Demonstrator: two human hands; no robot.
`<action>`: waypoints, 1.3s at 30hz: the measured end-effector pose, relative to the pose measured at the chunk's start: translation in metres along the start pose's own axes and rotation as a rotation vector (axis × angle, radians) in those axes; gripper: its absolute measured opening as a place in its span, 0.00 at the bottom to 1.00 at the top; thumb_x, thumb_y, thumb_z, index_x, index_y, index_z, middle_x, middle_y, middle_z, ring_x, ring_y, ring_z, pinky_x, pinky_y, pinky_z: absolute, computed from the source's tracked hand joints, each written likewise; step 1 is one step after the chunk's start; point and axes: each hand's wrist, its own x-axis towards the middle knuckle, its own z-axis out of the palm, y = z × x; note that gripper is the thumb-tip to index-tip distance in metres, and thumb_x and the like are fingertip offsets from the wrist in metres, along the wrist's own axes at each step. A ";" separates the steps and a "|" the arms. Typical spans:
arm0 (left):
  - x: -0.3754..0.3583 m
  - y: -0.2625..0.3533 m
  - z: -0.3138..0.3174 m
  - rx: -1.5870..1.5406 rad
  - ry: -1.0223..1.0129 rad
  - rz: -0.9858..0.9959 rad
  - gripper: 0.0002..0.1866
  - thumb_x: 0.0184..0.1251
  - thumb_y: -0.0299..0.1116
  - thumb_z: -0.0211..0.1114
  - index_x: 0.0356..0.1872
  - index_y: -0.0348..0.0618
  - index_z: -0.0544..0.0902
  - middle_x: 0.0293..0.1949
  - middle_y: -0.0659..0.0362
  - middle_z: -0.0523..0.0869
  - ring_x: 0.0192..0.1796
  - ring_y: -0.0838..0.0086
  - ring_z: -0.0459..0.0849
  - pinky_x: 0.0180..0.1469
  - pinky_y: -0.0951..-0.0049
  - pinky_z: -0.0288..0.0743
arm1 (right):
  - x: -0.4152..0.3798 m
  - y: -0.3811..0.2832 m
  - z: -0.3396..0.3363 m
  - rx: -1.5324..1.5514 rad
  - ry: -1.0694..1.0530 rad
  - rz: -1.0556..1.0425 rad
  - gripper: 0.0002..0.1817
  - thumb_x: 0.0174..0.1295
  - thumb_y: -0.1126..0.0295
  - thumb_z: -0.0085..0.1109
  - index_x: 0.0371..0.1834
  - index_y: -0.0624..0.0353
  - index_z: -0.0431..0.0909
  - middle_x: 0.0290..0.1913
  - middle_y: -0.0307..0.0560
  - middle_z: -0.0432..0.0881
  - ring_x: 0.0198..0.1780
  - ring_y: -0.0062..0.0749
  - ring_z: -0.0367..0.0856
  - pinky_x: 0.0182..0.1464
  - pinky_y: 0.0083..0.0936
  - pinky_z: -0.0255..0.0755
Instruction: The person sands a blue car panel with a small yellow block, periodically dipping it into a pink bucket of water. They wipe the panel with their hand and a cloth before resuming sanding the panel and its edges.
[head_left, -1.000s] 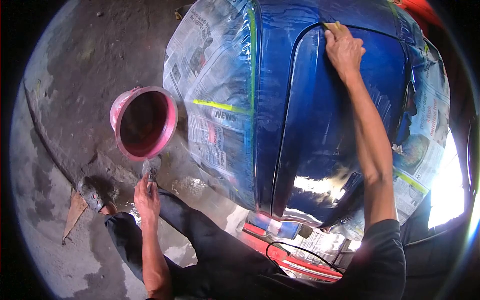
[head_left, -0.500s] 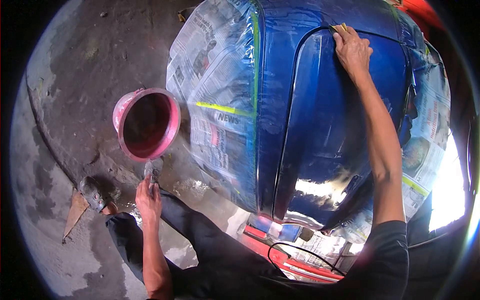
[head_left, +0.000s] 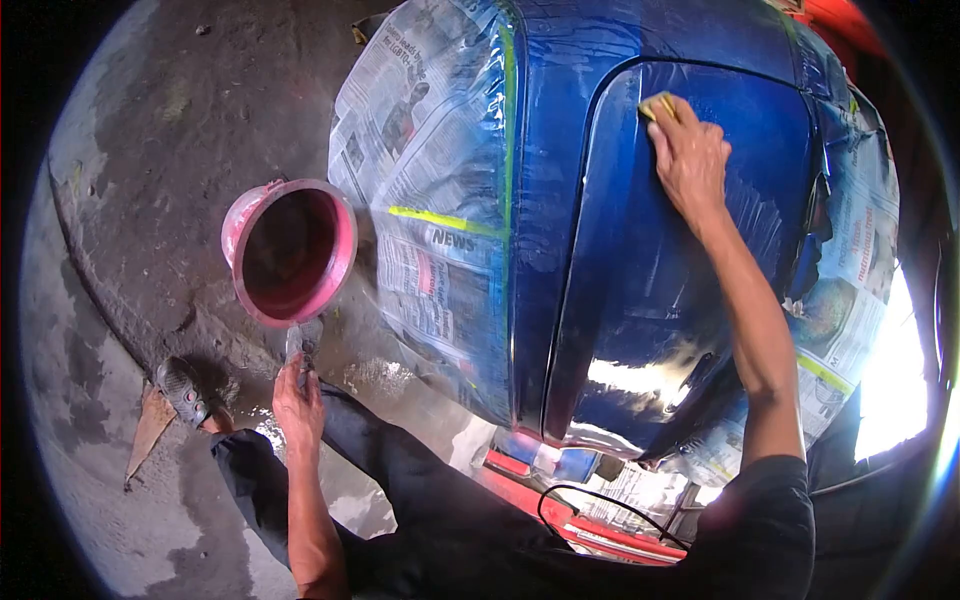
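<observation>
My right hand (head_left: 692, 165) is closed on a small folded piece of yellow sandpaper (head_left: 657, 106). It presses this to the wet, glossy blue car panel (head_left: 690, 260), just inside the upper left corner of the panel's curved seam. Streaks of water run down the paint. Low on the left, my left hand (head_left: 297, 400) grips a narrow, clear plastic thing (head_left: 293, 342), whose kind I cannot tell. Its upper end comes close to the rim of a pink bucket (head_left: 345, 240) with dark contents.
Newspaper sheets (head_left: 410, 150) under clear plastic cover the car's left side, edged with green tape (head_left: 508, 130). More newspaper (head_left: 865, 230) hangs on the right. Wet grey concrete floor (head_left: 140, 250) lies left. A red bar (head_left: 600, 535) and a black cable (head_left: 625, 505) are below the car.
My right hand has moved down and slightly left with the sandpaper, from the seam's top edge onto the panel. Pale streaks now show right of it. My left hand stays nearly still.
</observation>
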 end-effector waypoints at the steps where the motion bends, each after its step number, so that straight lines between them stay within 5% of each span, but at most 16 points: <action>1: -0.002 -0.004 0.002 0.013 0.008 0.021 0.20 0.76 0.28 0.64 0.66 0.37 0.82 0.52 0.41 0.88 0.53 0.47 0.89 0.57 0.52 0.82 | 0.003 0.005 0.002 0.000 0.021 -0.029 0.16 0.74 0.59 0.63 0.62 0.38 0.85 0.68 0.34 0.81 0.50 0.55 0.85 0.48 0.57 0.78; 7: -0.004 -0.002 0.002 -0.021 -0.059 -0.068 0.21 0.75 0.28 0.65 0.66 0.36 0.81 0.53 0.41 0.88 0.53 0.47 0.88 0.59 0.53 0.82 | 0.064 0.022 0.020 -0.118 0.140 0.022 0.16 0.75 0.57 0.61 0.62 0.40 0.85 0.63 0.40 0.86 0.48 0.57 0.86 0.46 0.55 0.78; 9: -0.007 -0.009 0.005 0.026 -0.053 -0.021 0.20 0.76 0.28 0.65 0.66 0.37 0.81 0.53 0.41 0.88 0.53 0.47 0.88 0.58 0.53 0.81 | 0.015 0.003 0.000 -0.129 -0.049 0.086 0.18 0.73 0.58 0.64 0.63 0.44 0.85 0.67 0.43 0.83 0.51 0.55 0.85 0.51 0.53 0.76; 13: -0.002 0.002 0.001 0.022 -0.030 -0.037 0.18 0.78 0.28 0.63 0.65 0.36 0.82 0.52 0.41 0.88 0.52 0.50 0.89 0.57 0.57 0.82 | -0.140 -0.016 -0.023 0.075 -0.095 -0.164 0.23 0.63 0.65 0.73 0.63 0.45 0.85 0.72 0.46 0.78 0.57 0.49 0.79 0.61 0.48 0.68; 17: -0.004 -0.002 0.005 -0.114 -0.018 -0.079 0.20 0.76 0.26 0.64 0.67 0.37 0.82 0.55 0.41 0.88 0.56 0.50 0.89 0.59 0.57 0.83 | -0.063 0.018 -0.017 0.077 0.025 -0.236 0.22 0.63 0.66 0.73 0.61 0.48 0.85 0.69 0.46 0.80 0.56 0.51 0.80 0.59 0.47 0.70; 20: -0.007 -0.002 0.002 -0.049 -0.045 -0.058 0.21 0.76 0.25 0.64 0.68 0.37 0.81 0.58 0.40 0.87 0.58 0.50 0.89 0.59 0.57 0.83 | 0.019 0.021 0.003 -0.036 0.132 -0.057 0.14 0.74 0.63 0.61 0.60 0.49 0.84 0.64 0.43 0.82 0.47 0.52 0.82 0.50 0.48 0.75; 23: -0.010 -0.005 0.002 0.018 -0.056 -0.006 0.21 0.76 0.26 0.64 0.68 0.38 0.81 0.53 0.42 0.88 0.52 0.50 0.90 0.57 0.57 0.84 | -0.028 -0.001 -0.005 -0.050 -0.005 0.014 0.16 0.71 0.67 0.65 0.61 0.50 0.84 0.66 0.47 0.82 0.51 0.52 0.82 0.56 0.49 0.75; 27: -0.005 -0.001 -0.001 -0.001 -0.027 0.000 0.20 0.77 0.27 0.64 0.67 0.38 0.81 0.53 0.41 0.88 0.52 0.49 0.89 0.58 0.56 0.83 | -0.202 -0.041 -0.030 0.295 -0.085 -0.121 0.32 0.54 0.77 0.75 0.67 0.51 0.83 0.75 0.56 0.76 0.60 0.56 0.79 0.66 0.50 0.70; 30: -0.004 0.001 0.006 -0.050 0.006 -0.007 0.19 0.77 0.27 0.64 0.67 0.39 0.81 0.54 0.42 0.88 0.52 0.48 0.89 0.58 0.54 0.82 | -0.169 -0.001 -0.016 0.184 -0.049 -0.178 0.34 0.52 0.76 0.76 0.67 0.51 0.82 0.77 0.55 0.74 0.61 0.57 0.78 0.65 0.50 0.70; 34: -0.015 -0.014 0.015 -0.024 -0.045 0.007 0.19 0.77 0.27 0.63 0.67 0.41 0.81 0.55 0.42 0.87 0.53 0.47 0.88 0.59 0.52 0.81 | -0.033 0.013 0.008 -0.001 0.203 -0.058 0.19 0.67 0.68 0.68 0.61 0.45 0.84 0.67 0.44 0.78 0.53 0.53 0.79 0.55 0.48 0.74; 37: -0.015 -0.022 0.015 0.037 -0.081 0.033 0.20 0.78 0.28 0.63 0.67 0.41 0.81 0.55 0.42 0.87 0.55 0.46 0.88 0.60 0.52 0.81 | -0.070 -0.007 -0.002 0.015 0.099 0.016 0.18 0.67 0.67 0.67 0.61 0.48 0.84 0.67 0.46 0.78 0.52 0.53 0.79 0.56 0.48 0.73; 39: -0.013 -0.021 0.015 0.043 -0.091 0.012 0.20 0.77 0.28 0.63 0.67 0.41 0.81 0.56 0.42 0.87 0.55 0.47 0.88 0.60 0.53 0.81 | -0.182 -0.033 -0.007 0.179 0.049 -0.039 0.18 0.66 0.70 0.65 0.60 0.51 0.84 0.73 0.56 0.74 0.60 0.57 0.76 0.64 0.52 0.68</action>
